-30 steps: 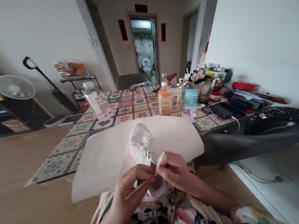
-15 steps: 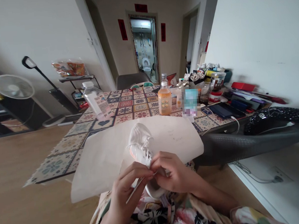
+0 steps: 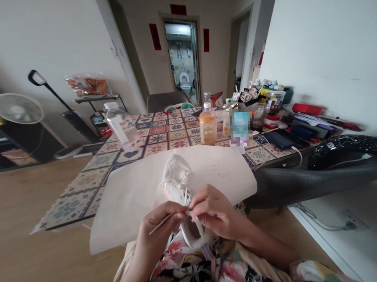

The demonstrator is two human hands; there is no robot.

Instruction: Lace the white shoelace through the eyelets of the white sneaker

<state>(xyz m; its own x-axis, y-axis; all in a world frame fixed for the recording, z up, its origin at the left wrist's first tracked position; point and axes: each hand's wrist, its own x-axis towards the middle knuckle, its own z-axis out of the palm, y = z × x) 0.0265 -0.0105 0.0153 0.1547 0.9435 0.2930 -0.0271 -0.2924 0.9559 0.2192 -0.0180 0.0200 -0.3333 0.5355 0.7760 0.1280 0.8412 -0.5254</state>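
Observation:
A white shoe (image 3: 177,175) points away from me, its toe on a large white paper sheet (image 3: 128,194) and its heel near my lap. My left hand (image 3: 164,220) pinches a white shoelace (image 3: 159,225) over the shoe's opening, with one end sticking out toward the lower left. Close beside it, my right hand (image 3: 213,211) is closed on the lace too, and a strand hangs below its fingers. The fingertips of both hands nearly meet above the tongue. Part of the shoe's right side is hidden behind my right hand.
A patterned cloth covers the table (image 3: 74,201). On it stand a clear bottle (image 3: 121,125), an orange drink bottle (image 3: 208,125), jars (image 3: 273,105) and a dark phone (image 3: 278,139). A grey chair (image 3: 279,186) is at the right; a fan (image 3: 18,108) stands far left.
My left hand has shifted slightly up and left, and the fingertips are a little farther apart. More of the shoe's opening and a lace strand below my right hand now show.

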